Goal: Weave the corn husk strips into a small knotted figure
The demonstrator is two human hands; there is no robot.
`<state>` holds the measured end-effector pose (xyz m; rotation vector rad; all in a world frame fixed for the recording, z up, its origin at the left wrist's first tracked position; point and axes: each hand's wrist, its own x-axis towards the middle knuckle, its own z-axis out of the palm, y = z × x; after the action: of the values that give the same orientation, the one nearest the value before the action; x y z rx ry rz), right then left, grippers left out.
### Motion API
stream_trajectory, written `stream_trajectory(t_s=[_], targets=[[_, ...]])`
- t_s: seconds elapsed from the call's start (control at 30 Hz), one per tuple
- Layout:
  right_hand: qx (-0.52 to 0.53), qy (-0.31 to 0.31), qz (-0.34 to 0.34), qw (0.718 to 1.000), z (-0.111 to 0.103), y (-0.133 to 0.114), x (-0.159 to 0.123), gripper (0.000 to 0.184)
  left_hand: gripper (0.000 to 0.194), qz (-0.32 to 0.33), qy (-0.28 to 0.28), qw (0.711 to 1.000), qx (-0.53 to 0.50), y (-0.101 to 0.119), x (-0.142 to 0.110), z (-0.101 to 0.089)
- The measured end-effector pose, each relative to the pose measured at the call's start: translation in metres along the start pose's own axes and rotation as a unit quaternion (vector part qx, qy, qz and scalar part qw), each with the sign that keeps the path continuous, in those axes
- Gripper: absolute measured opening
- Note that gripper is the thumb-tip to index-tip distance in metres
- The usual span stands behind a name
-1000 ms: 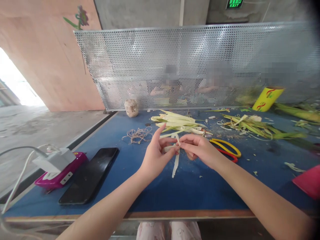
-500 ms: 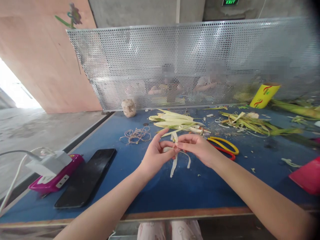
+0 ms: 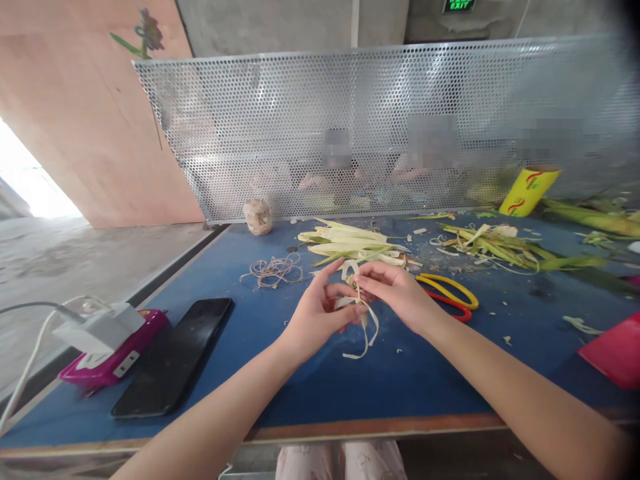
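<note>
Pale strips of plant husk hang in loops between my two hands, over the near middle of the table. My left hand pinches the strips between thumb and fingers. From the other side, my right hand is closed on the upper part of the same strips, its fingertips close to the left ones. Just beyond them lies a pile of pale green husk leaves. Scissors with yellow and red handles rest beside my right wrist, their blades hidden. A tangle of thin string lies left of my left hand.
A black phone and a purple power strip with a white charger sit at left. A ball of twine, a yellow tube and more husks stand or lie farther back. Behind a perforated metal screen people are visible.
The strips have shifted: the hanging ends now curve right and form a loop, where one hung straight down before. My fingers have moved slightly apart. Both hands stay in about the same place.
</note>
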<state>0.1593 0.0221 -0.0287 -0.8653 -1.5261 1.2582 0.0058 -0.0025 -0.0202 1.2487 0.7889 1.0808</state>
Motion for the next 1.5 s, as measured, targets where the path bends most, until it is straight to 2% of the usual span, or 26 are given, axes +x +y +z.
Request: stream_trajectory(t_s=[0.1,0.17,0.27,0.57,0.87,1.1,1.2,1.33,1.4,1.5], targets=[[-0.056,-0.051,0.000,0.997,-0.003,-0.002,-0.001,0.024,0.085,0.017,0.046,0.999,-0.001,0.002,0.001,-0.002],[-0.090,-0.056,-0.004,0.994,-0.005,-0.003,-0.002,0.027,0.084,0.027,0.066,0.997,0.009,0.003,0.000,-0.004],[-0.143,-0.055,-0.022,0.988,-0.009,-0.007,-0.003,0.022,0.083,0.043,0.076,0.996,0.026,0.004,0.000,-0.006],[-0.164,-0.101,-0.029,0.981,-0.013,-0.011,-0.004,0.025,0.079,0.075,0.063,0.994,0.046,0.004,-0.001,-0.007],[-0.234,-0.058,-0.057,0.969,-0.016,-0.019,-0.006,0.015,0.071,0.069,0.055,0.995,0.049,0.002,-0.002,-0.005],[-0.268,-0.075,-0.082,0.957,-0.020,-0.022,-0.006,0.008,0.064,0.048,0.057,0.996,0.041,0.005,-0.002,-0.005],[-0.289,-0.046,-0.116,0.949,-0.017,-0.020,-0.006,0.007,0.063,0.027,0.054,0.998,0.006,0.006,-0.002,-0.006],[-0.322,0.017,-0.226,0.919,-0.014,-0.015,-0.006,0.005,0.063,0.023,0.063,0.997,-0.041,0.008,-0.002,-0.007],[-0.345,0.012,-0.263,0.901,-0.012,-0.013,-0.006,0.003,0.062,0.019,0.069,0.996,-0.055,0.009,-0.002,-0.007],[-0.372,0.003,-0.274,0.887,-0.009,-0.011,-0.006,0.009,0.062,0.015,0.080,0.995,-0.062,0.011,-0.002,-0.006]])
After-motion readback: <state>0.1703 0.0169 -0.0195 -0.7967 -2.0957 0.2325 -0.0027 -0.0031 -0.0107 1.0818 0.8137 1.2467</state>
